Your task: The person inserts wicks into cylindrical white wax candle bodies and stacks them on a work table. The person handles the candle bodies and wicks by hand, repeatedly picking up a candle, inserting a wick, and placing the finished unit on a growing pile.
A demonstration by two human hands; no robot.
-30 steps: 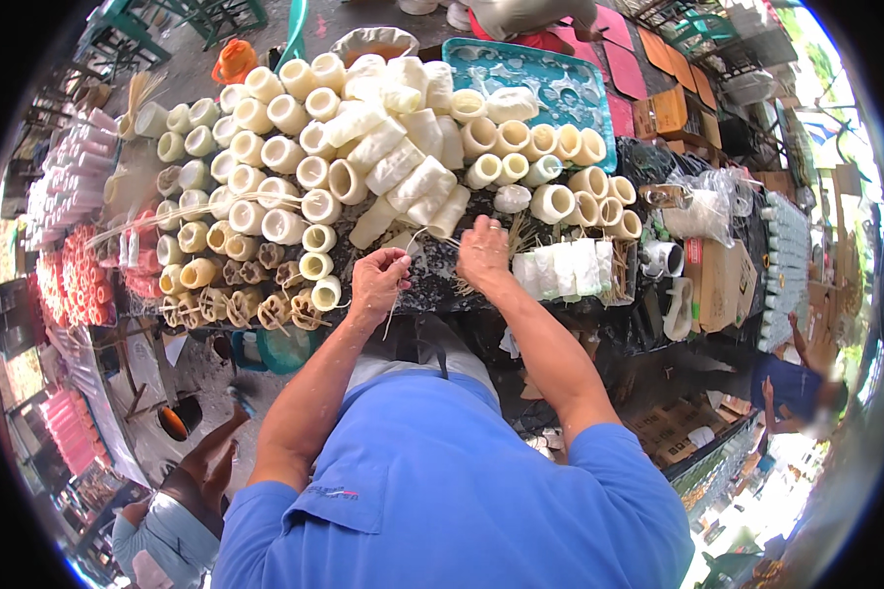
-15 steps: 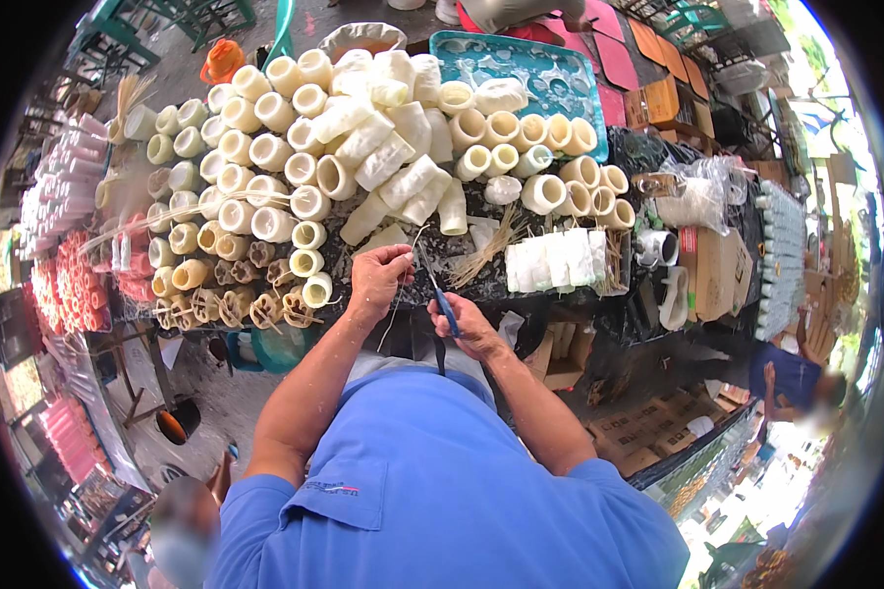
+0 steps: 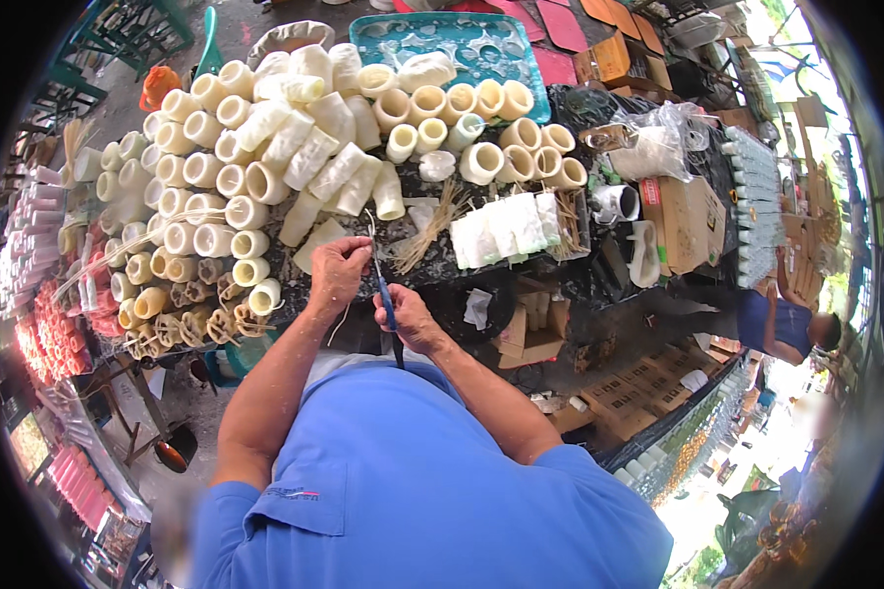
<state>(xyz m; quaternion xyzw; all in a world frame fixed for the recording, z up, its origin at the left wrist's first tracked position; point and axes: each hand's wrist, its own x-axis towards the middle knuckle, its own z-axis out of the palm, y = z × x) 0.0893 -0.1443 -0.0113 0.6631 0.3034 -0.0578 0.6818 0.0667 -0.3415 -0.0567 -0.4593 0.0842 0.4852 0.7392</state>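
Observation:
My left hand (image 3: 340, 273) pinches a thin pale string (image 3: 338, 326). One end of it sticks up above the fingers and the rest hangs below them. My right hand (image 3: 414, 320) grips blue-handled scissors (image 3: 388, 304), whose blades point up and away, close beside my left fingertips. Whether the blades touch the string is too small to tell. Just beyond my hands, at the table's front edge, lie a flat pale piece (image 3: 320, 243) and a bundle of thin straw-coloured strands (image 3: 430, 230). White wax-like cylinders (image 3: 336, 171) are piled behind them.
Rows of hollow cream cups (image 3: 202, 128) fill the table's left. A wet teal tray (image 3: 448, 39) lies at the back. White wrapped blocks (image 3: 506, 232) sit right of my hands, near a cardboard box (image 3: 690, 224). Another person (image 3: 778, 322) is at far right.
The whole view has shifted, so the table's things appear further left. My hands have come slightly closer together, the scissors nearer to my left fingers. Both keep their holds.

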